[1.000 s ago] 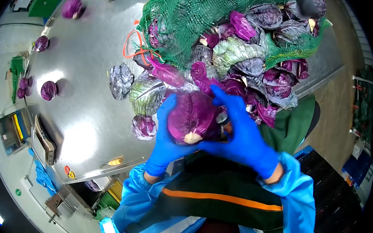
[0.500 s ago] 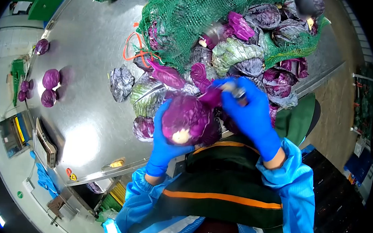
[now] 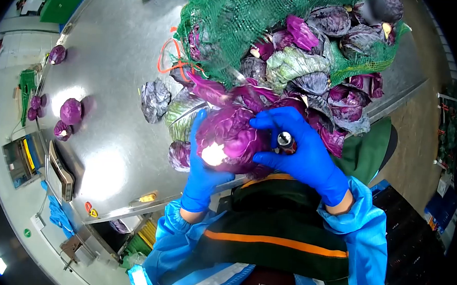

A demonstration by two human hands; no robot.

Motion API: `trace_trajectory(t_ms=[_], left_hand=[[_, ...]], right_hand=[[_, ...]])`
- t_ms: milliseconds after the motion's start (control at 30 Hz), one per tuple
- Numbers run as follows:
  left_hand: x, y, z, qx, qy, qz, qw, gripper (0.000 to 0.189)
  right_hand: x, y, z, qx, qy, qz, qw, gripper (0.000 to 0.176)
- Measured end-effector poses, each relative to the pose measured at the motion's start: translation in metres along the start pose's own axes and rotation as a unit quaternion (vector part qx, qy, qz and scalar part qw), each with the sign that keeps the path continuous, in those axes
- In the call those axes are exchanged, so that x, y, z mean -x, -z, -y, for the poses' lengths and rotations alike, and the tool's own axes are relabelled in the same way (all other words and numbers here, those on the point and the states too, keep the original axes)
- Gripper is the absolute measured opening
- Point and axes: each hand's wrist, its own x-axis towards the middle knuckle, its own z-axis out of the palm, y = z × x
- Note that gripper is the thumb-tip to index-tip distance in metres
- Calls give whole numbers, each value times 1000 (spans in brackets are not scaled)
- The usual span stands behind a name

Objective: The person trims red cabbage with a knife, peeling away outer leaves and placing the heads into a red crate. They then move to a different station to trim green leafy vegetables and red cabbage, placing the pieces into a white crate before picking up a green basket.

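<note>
My left hand (image 3: pixel 201 175), in a blue glove, supports a red cabbage (image 3: pixel 234 135) from its left side and below. The cabbage's pale cut stem end faces up and left. My right hand (image 3: pixel 302 155), also blue-gloved, has fingertips and thumb against the cabbage's right side. A small tool with a round metal end (image 3: pixel 287 141) is tucked in that hand; the rest of it is hidden. Loose purple leaves (image 3: pixel 211 90) and a greenish outer leaf (image 3: pixel 183 115) lie just beyond the cabbage.
A green mesh bag (image 3: pixel 220 36) and a heap of cabbages (image 3: pixel 330 20) cover the far side of the metal table (image 3: pixel 110 92). Several trimmed cabbages (image 3: pixel 71 111) stand at the left. A yellow-handled tool (image 3: pixel 148 197) and small scissors (image 3: pixel 91 209) lie by the near edge.
My right hand has come from a purple leaf beside the cabbage onto the cabbage's right side. The cabbage has turned slightly in my left hand.
</note>
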Motion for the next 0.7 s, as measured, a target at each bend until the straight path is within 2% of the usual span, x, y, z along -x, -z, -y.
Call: trace_trajectory(t_ms=[100, 200, 233, 333, 367, 433, 500, 600, 633, 700], left_hand=[[2, 5, 8, 9, 10, 6, 1000, 115], [0, 0, 11, 39, 0, 20, 999, 112], [0, -4, 8, 48, 15, 9, 999, 112], [-1, 1, 14, 84, 35, -12, 996, 100], [-1, 0, 11, 106, 57, -28, 992, 96], [3, 5, 26, 203, -5, 8, 979, 63], [2, 6, 33, 318, 54, -20, 946, 72], [0, 3, 50, 399, 48, 6, 915, 75], [1, 1, 52, 390, 50, 13, 919, 75], [3, 0, 60, 360, 85, 13, 929, 70]], right_hand=[[0, 6, -5, 12, -35, 22, 999, 46], [-1, 13, -3, -119, -171, 41, 977, 39], [-3, 19, 3, -114, -207, 65, 970, 38], [2, 18, -6, -81, -238, 79, 965, 31], [4, 17, -5, -103, -221, 76, 967, 26], [10, 18, -3, -104, -187, 111, 970, 25], [14, 18, -5, -124, -183, 118, 968, 21], [14, 37, -8, -154, -238, 115, 952, 18], [16, 39, -7, -174, -245, 118, 947, 17], [19, 29, -4, -210, -193, 95, 954, 17]])
